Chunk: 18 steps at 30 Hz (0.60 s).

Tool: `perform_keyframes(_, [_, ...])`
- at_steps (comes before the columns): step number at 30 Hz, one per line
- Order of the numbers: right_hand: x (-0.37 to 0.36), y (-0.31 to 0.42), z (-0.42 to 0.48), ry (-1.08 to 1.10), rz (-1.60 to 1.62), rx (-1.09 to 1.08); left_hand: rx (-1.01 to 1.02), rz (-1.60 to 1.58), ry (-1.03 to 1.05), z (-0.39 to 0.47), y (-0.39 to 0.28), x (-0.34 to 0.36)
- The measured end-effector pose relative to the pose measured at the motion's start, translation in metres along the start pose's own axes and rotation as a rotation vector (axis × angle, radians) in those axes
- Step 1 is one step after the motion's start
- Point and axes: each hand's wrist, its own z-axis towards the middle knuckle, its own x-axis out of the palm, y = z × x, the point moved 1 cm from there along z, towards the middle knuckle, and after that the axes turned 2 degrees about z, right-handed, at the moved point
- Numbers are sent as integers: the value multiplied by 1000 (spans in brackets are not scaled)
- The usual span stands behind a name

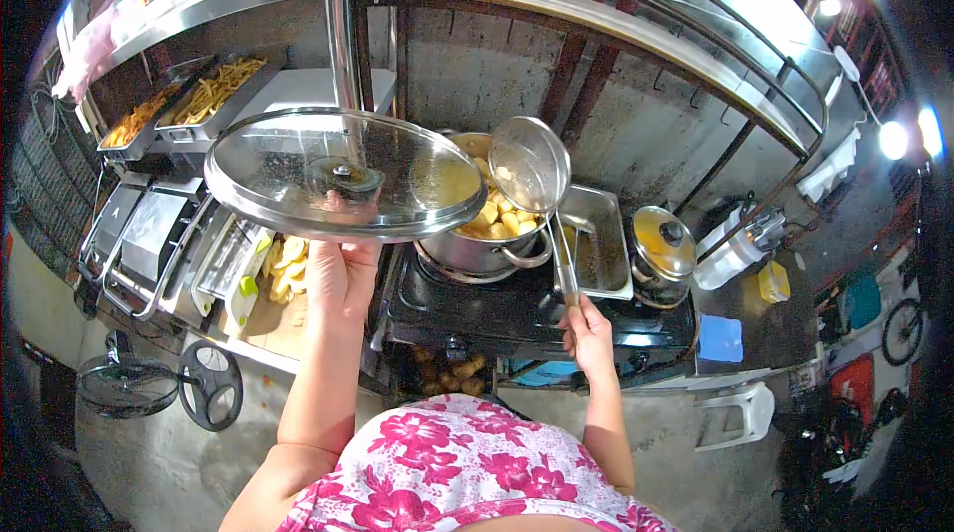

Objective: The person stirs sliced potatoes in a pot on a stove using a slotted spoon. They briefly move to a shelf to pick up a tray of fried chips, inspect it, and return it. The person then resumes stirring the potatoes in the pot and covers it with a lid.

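Note:
My left hand [344, 271] grips the knob of a glass pot lid [283, 167] from below, so the lid hangs tilted in the air left of the pot. In my right hand [585, 331] is the handle of a wire-mesh strainer [531, 163]. Its bowl is raised at the pot's right rim, with a few pale pieces seen at the mesh. Under both stands a steel pot [477, 255] on the stove, filled with yellow potato pieces [501, 220]. The lid hides part of the pot's left side.
Right of the pot are a rectangular steel pan [607, 234] and a small lidded pot [662, 252] on the black stove [462, 316]. Sliced potatoes [287, 267] lie beside a slicer [242, 290] at left. Trays of fries [216, 92] stand behind. A metal shelf [596, 18] overhangs the back.

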Motion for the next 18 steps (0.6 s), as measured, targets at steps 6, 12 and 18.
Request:
perform_keyframes(6, [-4,6,-4,-105,-361,-145,-40,-32,34,-2,-1,2])
perform_keyframes(12, [-5,13,-6,-133,-567,-343,-53,-20,61,-4,-3,10])
perform_keyframes(18, [-4,17,-8,-147,-609,-398,-7,10,70,1,-1,-3])
